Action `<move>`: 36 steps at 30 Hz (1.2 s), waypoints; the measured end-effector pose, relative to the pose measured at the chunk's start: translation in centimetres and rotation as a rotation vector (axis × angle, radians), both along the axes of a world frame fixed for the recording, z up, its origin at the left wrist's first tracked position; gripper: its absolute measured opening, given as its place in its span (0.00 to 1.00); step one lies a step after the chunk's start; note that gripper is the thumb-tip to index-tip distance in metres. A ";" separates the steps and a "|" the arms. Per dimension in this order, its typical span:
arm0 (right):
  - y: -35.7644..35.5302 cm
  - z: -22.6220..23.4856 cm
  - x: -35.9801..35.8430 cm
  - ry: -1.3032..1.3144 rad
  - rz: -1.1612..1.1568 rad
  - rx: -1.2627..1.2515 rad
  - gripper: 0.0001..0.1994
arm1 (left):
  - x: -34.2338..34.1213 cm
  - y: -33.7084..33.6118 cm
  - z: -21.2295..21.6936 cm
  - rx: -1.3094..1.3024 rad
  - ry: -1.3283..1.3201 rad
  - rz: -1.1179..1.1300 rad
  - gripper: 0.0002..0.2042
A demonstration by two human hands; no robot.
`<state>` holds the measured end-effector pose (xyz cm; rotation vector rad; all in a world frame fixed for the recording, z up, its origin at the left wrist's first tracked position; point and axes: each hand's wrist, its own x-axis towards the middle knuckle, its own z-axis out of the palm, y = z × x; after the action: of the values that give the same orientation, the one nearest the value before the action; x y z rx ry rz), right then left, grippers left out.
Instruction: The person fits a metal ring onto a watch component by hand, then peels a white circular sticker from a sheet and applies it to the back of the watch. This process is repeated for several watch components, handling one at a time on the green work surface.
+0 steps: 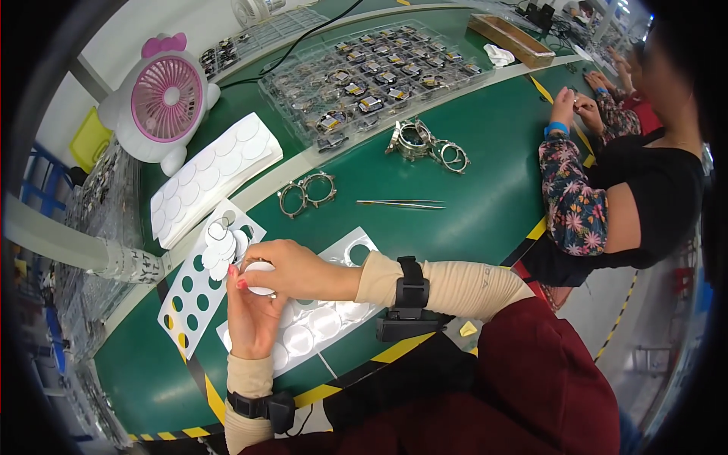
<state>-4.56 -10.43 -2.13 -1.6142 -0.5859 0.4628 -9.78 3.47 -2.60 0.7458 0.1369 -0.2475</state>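
My left hand and my right hand meet over the green table, both pinching a round white sticker disc. Under them lies a white sheet of round stickers. Just left of my hands sits a white backing sheet with several empty round holes, and a few loose white discs are piled on its top end. Both wrists wear black bands.
A stack of sticker sheets and a pink-and-white fan stand at the back left. Metal watch cases, tweezers and a clear tray of watch parts lie ahead. A person in floral sleeves works at right.
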 end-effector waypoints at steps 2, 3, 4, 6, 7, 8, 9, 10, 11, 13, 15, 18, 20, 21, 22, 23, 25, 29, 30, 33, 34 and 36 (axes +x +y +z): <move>0.3 0.2 -0.6 -0.087 -0.033 0.068 0.17 | 0.0 0.3 -0.1 -0.009 0.007 -0.015 0.17; 0.4 0.1 -0.8 -0.128 -0.044 0.104 0.17 | 0.1 0.1 0.0 -0.016 0.031 0.009 0.17; 0.4 -0.1 -0.8 -0.125 -0.031 0.109 0.17 | 0.2 -0.1 0.2 -0.022 0.054 0.036 0.17; 0.8 -0.7 -0.6 -0.280 -0.067 0.163 0.18 | -0.1 -0.1 0.7 -0.007 0.081 0.119 0.17; 1.0 -1.0 -0.6 -0.355 -0.085 0.195 0.18 | 0.3 -0.6 0.9 -0.021 0.071 0.121 0.18; 1.2 -1.1 -0.6 -0.227 -0.073 0.257 0.18 | 0.6 -0.4 0.8 -0.031 0.064 0.135 0.19; 1.0 -1.2 -0.6 -0.100 -0.063 0.310 0.18 | 0.9 0.1 0.2 -0.068 0.010 0.046 0.20; 0.4 0.0 -0.5 -0.025 -0.037 0.270 0.19 | 0.9 0.7 -0.1 -0.102 -0.046 -0.041 0.21; 0.1 1.0 -0.4 0.048 -0.011 0.225 0.20 | 0.7 1.0 0.0 -0.085 -0.046 0.004 0.21; -0.2 0.8 -0.3 0.094 -0.022 0.243 0.20 | 0.7 0.0 0.5 -0.083 -0.021 -0.007 0.21; -0.1 0.6 -0.4 0.137 -0.045 0.249 0.20 | 0.5 -0.2 0.6 -0.073 -0.006 0.012 0.21; 0.4 0.1 -0.7 -0.170 -0.233 0.147 0.17 | 0.5 -0.1 0.7 -0.065 0.019 0.028 0.21; 0.2 0.2 -0.9 -0.255 -0.228 0.098 0.16 | 0.6 0.1 0.7 -0.090 0.029 0.059 0.20; 0.1 0.2 -0.9 -0.337 -0.232 0.054 0.15 | 0.6 0.2 0.6 -0.104 0.033 0.076 0.19; 0.0 0.3 -1.0 -0.419 -0.235 0.010 0.14 | 0.6 0.2 0.4 -0.112 0.029 0.088 0.19; -0.1 0.2 -0.9 -0.427 -0.224 0.005 0.14 | 0.6 0.2 0.2 -0.121 0.053 0.101 0.18; 0.0 -0.6 -0.5 -0.672 -0.259 0.002 0.12 | 0.6 0.3 -0.4 -0.139 0.100 0.134 0.16; 0.3 0.3 0.0 -0.765 -0.294 0.086 0.10 | 0.8 0.8 -1.0 -0.285 0.087 0.136 0.15; 0.5 0.8 0.1 -0.745 -0.316 0.127 0.10 | 0.8 0.9 -0.9 -0.296 0.082 0.147 0.15; 2.5 2.6 1.3 -0.596 -0.370 0.095 0.10 | 0.7 1.1 -0.6 -0.353 0.093 0.128 0.13; 3.2 3.2 2.0 -0.519 -0.411 0.080 0.10 | 0.6 1.1 -0.8 -0.357 0.092 0.126 0.13; 4.6 3.0 5.0 -0.701 -0.280 -0.191 0.11 | 0.6 0.9 -1.4 -0.402 0.112 0.024 0.11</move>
<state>0.49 -5.88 0.85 -2.0075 -0.8308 -0.2864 -9.16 4.34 -3.97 0.3305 0.1953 -0.2839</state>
